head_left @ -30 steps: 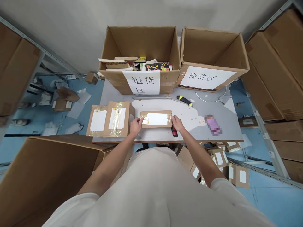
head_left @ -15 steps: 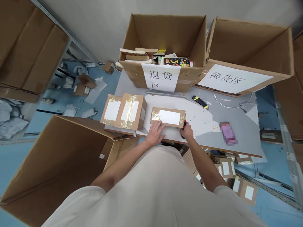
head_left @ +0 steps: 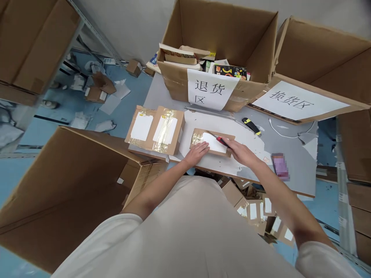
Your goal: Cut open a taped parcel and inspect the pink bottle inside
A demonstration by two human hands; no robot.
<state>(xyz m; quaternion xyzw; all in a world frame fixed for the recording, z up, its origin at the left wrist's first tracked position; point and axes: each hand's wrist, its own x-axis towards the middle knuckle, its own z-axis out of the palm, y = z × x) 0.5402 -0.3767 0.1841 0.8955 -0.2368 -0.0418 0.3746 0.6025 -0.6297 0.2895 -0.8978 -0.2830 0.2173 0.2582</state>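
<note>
A flat brown cardboard parcel (head_left: 199, 136) with a white label and clear tape lies on the grey table (head_left: 292, 146) in front of me. My left hand (head_left: 197, 153) presses flat on its near left part, fingers spread. My right hand (head_left: 240, 152) grips a red utility knife (head_left: 220, 140), whose blade reaches over the parcel's top near the label.
Two taped parcels (head_left: 156, 129) lie at the table's left. A black-and-yellow knife (head_left: 251, 125), a white cable (head_left: 285, 133) and a pink item (head_left: 279, 166) lie to the right. Two big labelled cartons (head_left: 216, 46) (head_left: 319, 65) stand behind; a large open carton (head_left: 58, 185) stands at my left.
My right hand picked up the red knife from the table edge and brought it over the parcel. My left hand shifted from the parcel's left end onto its top. The camera view swung left.
</note>
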